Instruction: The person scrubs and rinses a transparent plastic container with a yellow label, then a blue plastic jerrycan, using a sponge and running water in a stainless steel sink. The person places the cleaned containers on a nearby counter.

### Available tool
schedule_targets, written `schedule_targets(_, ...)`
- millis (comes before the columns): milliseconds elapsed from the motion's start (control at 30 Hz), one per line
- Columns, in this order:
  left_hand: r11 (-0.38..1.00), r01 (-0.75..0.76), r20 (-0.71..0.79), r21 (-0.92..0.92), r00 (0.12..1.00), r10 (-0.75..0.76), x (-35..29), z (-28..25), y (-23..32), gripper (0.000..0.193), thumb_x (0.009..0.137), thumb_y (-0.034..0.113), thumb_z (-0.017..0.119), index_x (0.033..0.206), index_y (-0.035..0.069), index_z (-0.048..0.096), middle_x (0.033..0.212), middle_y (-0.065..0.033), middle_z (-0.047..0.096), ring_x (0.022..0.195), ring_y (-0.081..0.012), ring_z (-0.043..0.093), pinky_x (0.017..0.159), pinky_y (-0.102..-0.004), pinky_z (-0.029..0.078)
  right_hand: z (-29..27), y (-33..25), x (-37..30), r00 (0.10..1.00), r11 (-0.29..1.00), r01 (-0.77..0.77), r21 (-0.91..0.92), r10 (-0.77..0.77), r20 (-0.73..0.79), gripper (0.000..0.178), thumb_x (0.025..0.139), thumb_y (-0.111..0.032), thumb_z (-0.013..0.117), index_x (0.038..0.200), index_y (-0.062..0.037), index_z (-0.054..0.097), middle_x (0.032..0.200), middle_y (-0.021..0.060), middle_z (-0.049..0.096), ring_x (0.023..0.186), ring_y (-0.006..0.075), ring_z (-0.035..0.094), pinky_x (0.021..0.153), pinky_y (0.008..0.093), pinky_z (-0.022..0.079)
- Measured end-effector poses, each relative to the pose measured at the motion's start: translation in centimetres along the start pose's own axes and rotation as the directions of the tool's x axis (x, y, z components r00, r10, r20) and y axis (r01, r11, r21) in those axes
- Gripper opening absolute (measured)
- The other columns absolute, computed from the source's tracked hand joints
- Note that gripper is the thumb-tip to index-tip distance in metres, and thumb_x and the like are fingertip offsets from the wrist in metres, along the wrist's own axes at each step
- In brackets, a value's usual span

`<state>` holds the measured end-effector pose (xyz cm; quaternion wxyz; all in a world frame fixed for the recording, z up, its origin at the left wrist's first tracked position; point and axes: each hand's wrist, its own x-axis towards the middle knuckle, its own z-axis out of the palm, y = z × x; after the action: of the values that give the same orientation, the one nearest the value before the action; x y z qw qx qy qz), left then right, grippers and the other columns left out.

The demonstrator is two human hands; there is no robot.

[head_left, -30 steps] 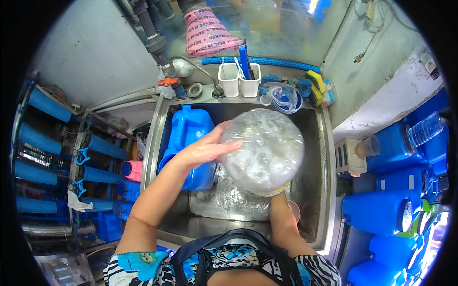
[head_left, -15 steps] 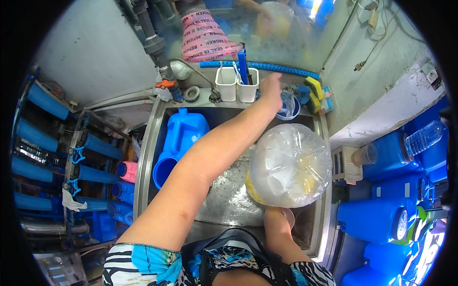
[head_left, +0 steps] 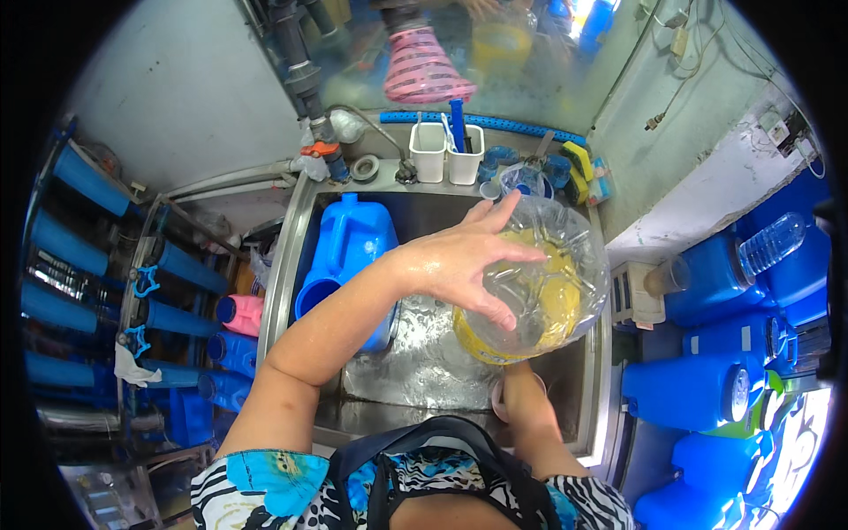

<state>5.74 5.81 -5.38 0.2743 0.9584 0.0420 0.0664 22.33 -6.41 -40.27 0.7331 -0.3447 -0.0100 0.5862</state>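
Note:
A large clear plastic jug (head_left: 583, 252) with yellow colouring at its lower part is tilted over the right side of a steel sink (head_left: 411, 375), its round base facing up. My left hand (head_left: 459, 261), wet and with fingers spread, lies over or against the jug's left side; whether it presses is unclear. My right hand (head_left: 526, 393) reaches under the jug's near side, its fingers hidden behind it. A pale pink round rim (head_left: 498, 399) shows beside the right wrist. Left of my left hand, a blue handled jug (head_left: 371, 225) lies in the sink.
Along the back ledge stand two white cups (head_left: 428, 155) with brushes and a blue-handled tool, a blue perforated pipe (head_left: 503, 126), and yellow sponges (head_left: 576, 172). A pipe with an orange valve (head_left: 320, 149) rises at the back left. Blue containers (head_left: 680, 389) crowd the right side.
My left hand has come back from the ledge near the small cups to the jug. The jug has tilted, showing more of its yellow part.

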Motion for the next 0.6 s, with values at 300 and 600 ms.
schedule_targets(300, 0.910, -0.403, -0.593, -0.099, 0.758, 0.271, -1.7, -1.8, 6.7, 0.051, 0.075, 0.036, 0.077, 0.119, 0.013, 0.063, 0.140, -0.0198, 0.043, 0.140, -0.0384, 0.024, 0.112, -0.0446, 0.024, 6.0, -3.5, -7.0, 0.979, 0.974, -0.048, -0.222, 0.090, 0.183, 0.047, 0.096, -0.040, 0.039, 0.117, -0.0026, 0.059, 0.108, 0.0186, 0.065, 0.093, 0.0290, 0.066, 0.075, 0.0451, 0.056)
schedule_targets(600, 0.889, -0.417, -0.608, -0.187, 0.760, 0.229, -4.2, -2.8, 10.6, 0.040, 0.083, 0.032, 0.070, 0.116, 0.011, 0.063, 0.124, -0.0067, 0.059, 0.139, -0.0303, 0.029, 0.112, -0.0453, 0.022, 7.4, -3.6, -15.1, 0.948, 0.867, -0.107, -0.487, 0.237, 0.214, 0.047, 0.097, -0.040, 0.038, 0.116, -0.0026, 0.059, 0.108, 0.0182, 0.066, 0.091, 0.0289, 0.066, 0.074, 0.0449, 0.056)
